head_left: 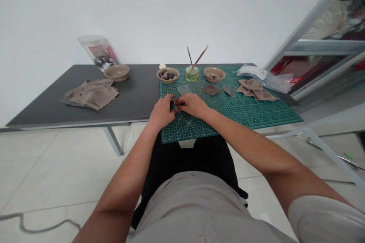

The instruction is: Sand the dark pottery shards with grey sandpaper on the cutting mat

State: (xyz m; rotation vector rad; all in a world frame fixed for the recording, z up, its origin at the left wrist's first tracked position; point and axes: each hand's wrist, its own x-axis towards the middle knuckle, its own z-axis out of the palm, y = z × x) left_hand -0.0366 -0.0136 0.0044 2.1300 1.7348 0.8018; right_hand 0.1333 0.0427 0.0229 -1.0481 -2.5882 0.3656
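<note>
My left hand [163, 111] and my right hand [193, 104] meet over the near left part of a green cutting mat [189, 131]. Between their fingertips is a small item, too small to make out. Both hands are closed, thumbs and fingers pinched around it. Just beyond my right hand lies a pale grey-blue square sheet [183, 89]. A brown square piece [211, 90] and a dark grey piece [228, 91], both like sandpaper, rest flat farther right on the mat.
Along the back stand a bowl of dark and pinkish stones [168, 79], a jar [192, 74] holding two brushes, and another bowl [214, 79]. Cloths lie left [92, 94] and right [255, 89]. An empty-looking bowl [116, 77] stands beside a tilted clear container [98, 51].
</note>
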